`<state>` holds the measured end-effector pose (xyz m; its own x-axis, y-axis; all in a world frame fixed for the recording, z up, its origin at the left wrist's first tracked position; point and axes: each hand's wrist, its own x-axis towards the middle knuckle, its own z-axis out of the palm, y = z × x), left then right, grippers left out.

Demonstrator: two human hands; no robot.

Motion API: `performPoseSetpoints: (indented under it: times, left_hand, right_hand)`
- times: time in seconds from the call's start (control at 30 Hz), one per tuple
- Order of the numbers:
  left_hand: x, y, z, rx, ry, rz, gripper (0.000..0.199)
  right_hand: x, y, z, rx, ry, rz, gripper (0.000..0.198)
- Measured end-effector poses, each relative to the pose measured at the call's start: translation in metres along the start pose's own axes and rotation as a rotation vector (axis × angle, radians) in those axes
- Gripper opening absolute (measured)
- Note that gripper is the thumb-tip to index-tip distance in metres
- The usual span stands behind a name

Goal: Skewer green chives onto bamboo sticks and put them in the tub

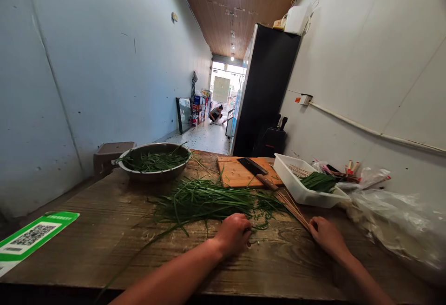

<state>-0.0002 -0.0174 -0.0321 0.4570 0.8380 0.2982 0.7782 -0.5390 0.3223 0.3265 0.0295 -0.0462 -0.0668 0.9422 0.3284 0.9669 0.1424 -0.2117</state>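
Note:
My left hand (234,234) is closed at the near edge of a pile of long green chives (209,199) on the wooden table; what its curled fingers hold, if anything, is hidden. Cut bits of chive (262,221) lie scattered just beyond it. My right hand (327,236) pinches the near ends of thin bamboo skewers (291,207), which fan out toward the cutting board. A cleaver (252,167) lies on that board (232,171), its wooden handle reaching over the edge. Right of it, a white plastic tray (306,197) holds skewers and a bundle of chives (318,182).
A metal bowl (156,175) of greens stands at the back left, beside a stool (111,151). Clear plastic bags (393,221) crowd the table's right side. A green QR-code card (38,237) lies at left. Far off, a person (216,113) crouches near the doorway.

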Motion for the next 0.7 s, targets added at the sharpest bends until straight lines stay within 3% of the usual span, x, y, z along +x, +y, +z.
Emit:
performPoseSetpoints:
  times: [0.13,0.3,0.47,0.57,0.7]
  left_hand:
    - [0.001,0.002,-0.003,-0.007,-0.012,-0.003,0.013]
    - [0.002,0.002,-0.004,-0.024,0.006,0.022,0.015]
    - [0.004,0.003,-0.006,-0.027,-0.011,0.011,0.016]
    - [0.005,0.004,-0.01,-0.038,-0.022,0.016,0.018]
    - [0.006,0.004,-0.015,-0.056,-0.058,0.039,0.019]
  right_hand:
    - [0.019,-0.016,-0.007,0.03,0.014,0.008,0.017]
    - [0.042,-0.037,-0.005,0.142,0.042,-0.082,0.018]
    - [0.058,-0.068,-0.012,0.273,0.183,-0.12,0.022]
    - [0.047,-0.086,-0.021,0.341,0.235,-0.112,0.027]
    - [-0.012,-0.099,-0.026,0.395,0.186,-0.102,0.024]
